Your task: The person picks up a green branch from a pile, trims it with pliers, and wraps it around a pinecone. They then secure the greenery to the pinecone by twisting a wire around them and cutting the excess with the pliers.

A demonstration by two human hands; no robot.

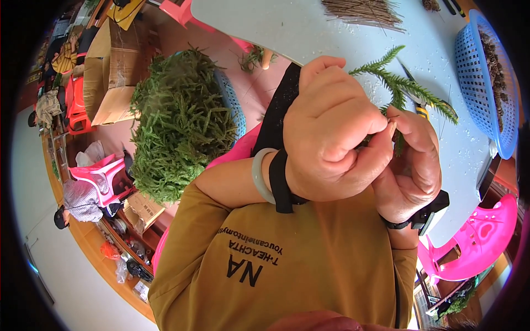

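Sprig, left hand curled, right hand cupped

**Head view: steep look down over the wearer's chest**

One view, left of two fisheyes worn side by side on the head. Lens above the shirt, aimed steeply down and a little forward; chest fills lower middle. Close range: left hand and right hand loom largest, covering the middle of the near edge of the table. That edge slants from the near left corner, high in frame, to the near right corner, lower right. Table runs out through the top. Past its left edge, floor and cardboard box, smaller, farther off. Upright, unmirrored; straight lines bow, frame corners black.
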